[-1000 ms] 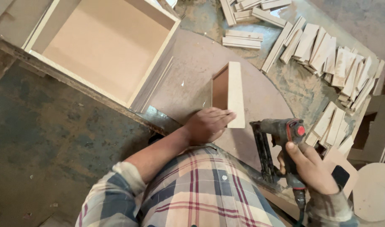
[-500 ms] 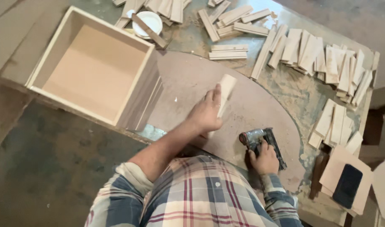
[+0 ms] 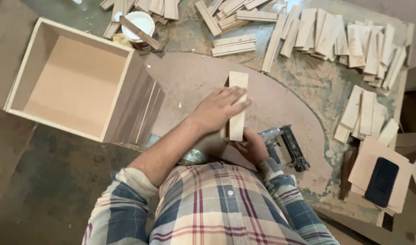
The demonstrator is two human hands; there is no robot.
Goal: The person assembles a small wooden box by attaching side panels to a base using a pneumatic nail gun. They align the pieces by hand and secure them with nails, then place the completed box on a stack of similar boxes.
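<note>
A dusty, stained worktop (image 3: 308, 81) fills most of the view from above, with a dark floor (image 3: 44, 181) along its near left side and a rounded brown board (image 3: 280, 104) lying flat across its middle. At the near edge, the person's plaid-sleeved arms reach forward from the body. The right hand (image 3: 253, 147) sits low on the rounded board, closed around the near end of a pale wooden piece (image 3: 237, 106), just beside a dark nail gun (image 3: 287, 147) that lies on the board to its right. The left hand (image 3: 219, 109) rests flat, fingers spread and released, pressing on the same wooden piece, which stands on edge and runs away from the person toward the middle of the board. Near the right edge, a dark phone (image 3: 381, 181) lies on a sheet of brown card. At the left edge an open, pale wooden box (image 3: 69, 84) sits with its hollow facing up. Along the far edge lie scattered heaps of short wooden slats (image 3: 353, 41), and a white cup (image 3: 137, 22) stands near the far left corner.
</note>
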